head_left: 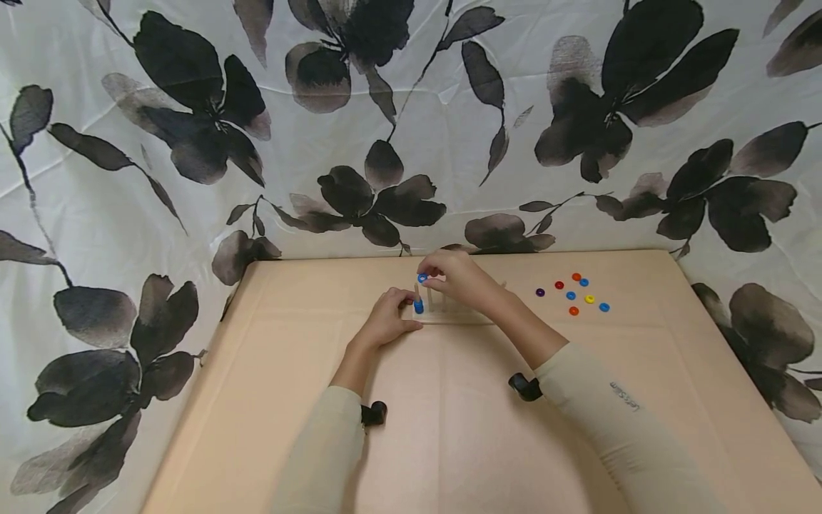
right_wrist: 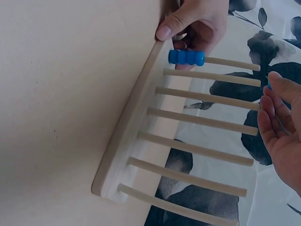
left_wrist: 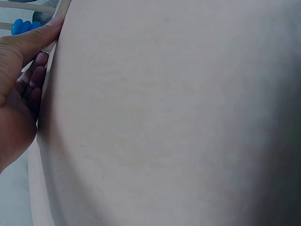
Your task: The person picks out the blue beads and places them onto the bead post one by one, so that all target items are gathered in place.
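Head view: the right hand point(head_left: 457, 280) pinches a blue bead point(head_left: 422, 278) near the tip of an end peg point(right_wrist: 233, 63), contact hard to tell. The left hand point(head_left: 385, 318) grips that end of the wooden rack point(right_wrist: 134, 117), beside the peg's stacked beads point(right_wrist: 186, 58).

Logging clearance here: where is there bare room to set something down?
Left of the left hand, to the left edge of the table; between the sleeves; from the loose beads to the right edge. Crowded: among those beads, and around the rack and right hand.
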{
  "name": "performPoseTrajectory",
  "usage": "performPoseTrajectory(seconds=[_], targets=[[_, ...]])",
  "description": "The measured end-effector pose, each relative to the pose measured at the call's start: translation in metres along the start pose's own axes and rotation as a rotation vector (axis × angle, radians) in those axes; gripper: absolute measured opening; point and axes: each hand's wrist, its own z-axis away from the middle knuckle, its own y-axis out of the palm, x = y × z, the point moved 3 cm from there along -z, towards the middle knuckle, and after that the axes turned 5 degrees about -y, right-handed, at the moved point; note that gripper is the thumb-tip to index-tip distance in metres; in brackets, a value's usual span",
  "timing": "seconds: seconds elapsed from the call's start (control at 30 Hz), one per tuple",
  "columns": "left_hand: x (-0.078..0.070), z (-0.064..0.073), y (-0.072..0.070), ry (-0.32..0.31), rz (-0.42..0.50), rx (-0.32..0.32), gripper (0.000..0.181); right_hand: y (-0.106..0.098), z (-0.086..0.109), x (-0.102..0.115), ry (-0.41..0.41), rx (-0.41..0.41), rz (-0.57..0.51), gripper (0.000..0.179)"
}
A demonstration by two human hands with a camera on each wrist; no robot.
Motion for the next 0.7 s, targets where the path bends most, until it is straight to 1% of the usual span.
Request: performPoseTrajectory(seconds=[0.1, 0.33, 0.47, 0.63, 0.7], targets=[[0.001, 0.000, -0.001, 0.006, -0.009, -0.005, 0.054, 0.005, -0.003, 0.000, -0.004, 0.015, 0.000, 0.019], [0.000, 0.000, -0.001, -0.009, -0.007, 0.015, 0.053, 0.011, -0.007, 0.004, -0.049, 0.040, 0.027, 0.017], [-0.001, 0.001, -0.002, -0.012, 0.008, 0.006, 0.050, 0.014, -0.008, 0.003, -0.058, 0.043, 0.039, 0.016], [0.000, 0.001, -0.002, -0.004, -0.003, 0.004, 0.048, 0.018, -0.008, 0.002, -0.061, 0.046, 0.070, 0.014], [0.001, 0.001, -0.001, -0.005, -0.007, 0.007, 0.049, 0.019, -0.008, 0.002, -0.053, 0.039, 0.063, 0.014]])
